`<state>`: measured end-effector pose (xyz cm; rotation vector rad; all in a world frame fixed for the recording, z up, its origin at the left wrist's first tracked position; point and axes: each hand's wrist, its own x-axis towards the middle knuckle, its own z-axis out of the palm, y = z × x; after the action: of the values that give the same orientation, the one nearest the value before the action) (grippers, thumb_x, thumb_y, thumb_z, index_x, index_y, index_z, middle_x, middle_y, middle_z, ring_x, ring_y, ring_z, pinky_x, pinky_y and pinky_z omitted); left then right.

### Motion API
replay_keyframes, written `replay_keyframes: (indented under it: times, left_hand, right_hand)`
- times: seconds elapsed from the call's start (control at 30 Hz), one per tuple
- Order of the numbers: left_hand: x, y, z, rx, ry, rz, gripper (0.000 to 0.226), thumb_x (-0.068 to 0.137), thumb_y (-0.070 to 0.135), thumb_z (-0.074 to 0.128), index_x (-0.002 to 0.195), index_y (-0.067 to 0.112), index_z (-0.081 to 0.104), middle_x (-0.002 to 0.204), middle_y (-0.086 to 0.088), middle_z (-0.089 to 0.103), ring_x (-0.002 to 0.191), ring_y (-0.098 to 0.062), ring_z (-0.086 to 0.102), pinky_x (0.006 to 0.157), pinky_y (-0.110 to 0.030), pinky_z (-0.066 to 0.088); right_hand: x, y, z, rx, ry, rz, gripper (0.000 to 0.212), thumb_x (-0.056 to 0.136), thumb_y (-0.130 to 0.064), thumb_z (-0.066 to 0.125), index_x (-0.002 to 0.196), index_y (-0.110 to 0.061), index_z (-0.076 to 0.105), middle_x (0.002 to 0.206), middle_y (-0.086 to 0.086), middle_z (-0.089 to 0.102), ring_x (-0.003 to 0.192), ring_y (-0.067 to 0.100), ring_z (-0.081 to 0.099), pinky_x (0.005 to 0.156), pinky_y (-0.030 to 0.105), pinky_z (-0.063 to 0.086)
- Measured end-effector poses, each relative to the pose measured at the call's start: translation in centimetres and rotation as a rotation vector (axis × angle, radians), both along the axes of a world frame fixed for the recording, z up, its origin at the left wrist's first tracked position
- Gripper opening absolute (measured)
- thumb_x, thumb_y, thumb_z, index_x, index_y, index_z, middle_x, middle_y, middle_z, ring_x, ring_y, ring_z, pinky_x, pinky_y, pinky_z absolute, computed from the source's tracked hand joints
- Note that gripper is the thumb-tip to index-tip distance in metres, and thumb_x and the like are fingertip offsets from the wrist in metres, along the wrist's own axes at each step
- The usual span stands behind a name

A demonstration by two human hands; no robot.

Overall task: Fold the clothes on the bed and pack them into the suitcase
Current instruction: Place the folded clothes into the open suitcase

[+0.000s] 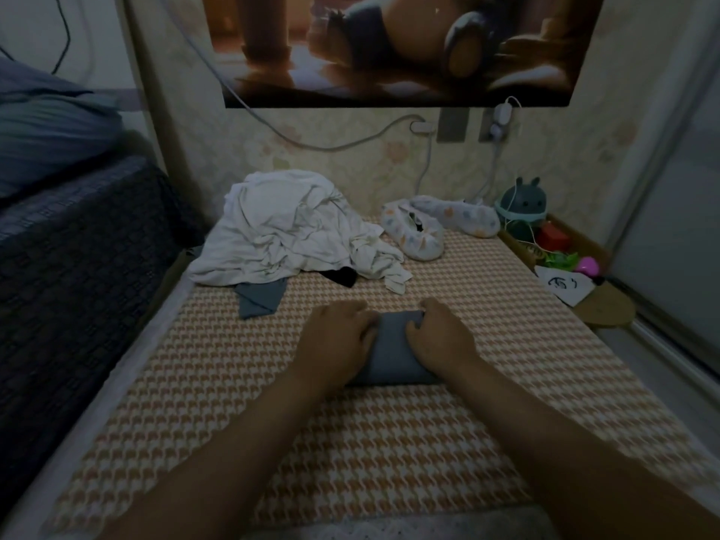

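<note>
A small folded grey garment point(391, 350) lies in the middle of the bed point(218, 383), which has an orange-and-white houndstooth cover. My left hand point(337, 335) rests on the garment's left side and my right hand point(440, 335) on its right side, fingers curled over the cloth. Further back lies a crumpled pile of white clothes point(288, 231). Another grey garment point(259, 298) and a bit of black cloth point(343, 276) stick out from under the pile. No suitcase is in view.
A pair of patterned white slippers point(424, 231) lies at the bed's far right. A side shelf point(584, 282) on the right holds a round rabbit-eared lamp point(522, 206), toys and a paper. Cables hang on the back wall. Dark bedding point(78, 235) rises on the left.
</note>
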<state>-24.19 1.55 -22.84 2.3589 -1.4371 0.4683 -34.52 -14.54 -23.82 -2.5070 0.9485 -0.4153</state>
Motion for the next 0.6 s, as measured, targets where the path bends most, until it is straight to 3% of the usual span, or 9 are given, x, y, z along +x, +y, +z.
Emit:
replay_keyframes:
  times: [0.07,0.13,0.23,0.3,0.43,0.53,0.6]
  left_hand:
    - [-0.6,-0.1,-1.3,0.153,0.099,-0.017,0.048,0.103,0.043,0.025,0.147,0.028,0.036,0.151,0.003,0.038,0.136,-0.017,0.036,0.112,-0.036,0.023]
    - [-0.4,0.1,-2.3,0.241,0.167,0.006,0.053,0.104,0.046,0.018,0.153,0.029,0.019,0.158,0.006,0.023,0.144,-0.015,0.021,0.117,-0.035,0.012]
    - [0.0,0.5,-3.0,0.309,0.275,0.016,0.057,0.103,0.049,0.013,0.155,0.027,0.008,0.162,0.003,0.008,0.149,-0.016,0.005,0.121,-0.042,0.006]
    - [0.0,0.6,-3.2,0.313,0.339,0.042,0.061,0.102,0.050,0.013,0.155,0.021,0.008,0.163,0.000,0.003,0.149,-0.018,-0.002,0.121,-0.043,0.004]
    - [-0.1,0.5,-3.1,0.213,0.519,0.207,0.068,0.100,0.054,0.027,0.155,0.016,0.013,0.162,-0.007,0.003,0.149,-0.026,0.003,0.121,-0.041,0.008]
    - [0.5,0.3,-1.8,0.050,0.812,0.394,0.078,0.091,0.060,0.045,0.153,0.021,0.018,0.159,-0.009,0.019,0.142,-0.032,0.027,0.115,-0.043,0.029]
    - [0.9,-0.1,-0.6,-0.037,0.926,0.446,0.078,0.089,0.052,0.055,0.151,0.018,0.022,0.154,-0.011,0.030,0.134,-0.033,0.038,0.107,-0.039,0.038]
  right_hand:
    - [0.4,-0.3,-0.2,-0.299,-0.031,0.096,0.051,0.093,-0.029,0.043,0.143,-0.014,0.043,0.143,0.015,0.043,0.118,0.034,0.053,0.093,0.043,0.047]
    - [0.9,-0.6,-0.4,-0.419,-0.125,0.299,0.053,0.090,-0.031,0.034,0.136,-0.015,0.055,0.143,0.017,0.047,0.125,0.036,0.050,0.104,0.052,0.039]
    - [0.9,-0.1,-0.8,-0.319,0.087,0.537,0.061,0.096,-0.047,0.019,0.147,-0.020,0.040,0.154,0.010,0.035,0.140,0.027,0.034,0.117,0.041,0.022]
    - [0.8,-0.1,-1.4,-0.267,0.170,0.549,0.056,0.102,-0.048,0.025,0.153,-0.025,0.025,0.159,0.004,0.025,0.144,0.021,0.025,0.119,0.035,0.016]
    - [0.8,-0.2,-1.4,-0.179,0.136,0.515,0.053,0.101,-0.049,0.031,0.151,-0.032,0.026,0.154,0.001,0.035,0.137,0.020,0.034,0.115,0.037,0.026]
    - [0.7,-0.2,-1.1,-0.184,0.114,0.492,0.052,0.100,-0.050,0.035,0.149,-0.033,0.031,0.137,0.002,0.050,0.121,0.021,0.047,0.103,0.037,0.037]
    - [0.5,-0.1,-1.2,-0.241,0.112,0.489,0.056,0.096,-0.055,0.034,0.147,-0.033,0.035,0.121,0.002,0.056,0.108,0.020,0.051,0.094,0.036,0.041]
